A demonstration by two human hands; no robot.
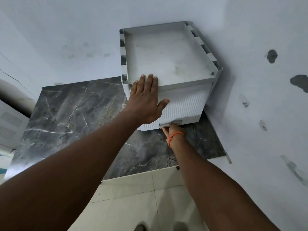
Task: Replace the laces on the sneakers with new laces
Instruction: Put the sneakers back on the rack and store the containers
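Sneakers are not in sight, nor are the new laces. I judge they may be inside the shut drawer, which I can't see into.

On the left, my left hand (145,99) lies flat on the white drawer box (166,52). The fingers are straight and close together over its near top edge, and the thumb is spread down the ribbed front. It makes a good brace: pressing down and back should stop the box sliding on the dark marble counter (75,122) when I pull.

Low on the front, further right, my right hand (173,132) has its fingers hooked under the grey handle (171,123), with the fingertips hidden. The pull should be straight toward me, level and slow, because the box stands close to the wall (258,97) on the right. Whatever the drawer holds would lie just behind the front panel, beyond my right fingers.
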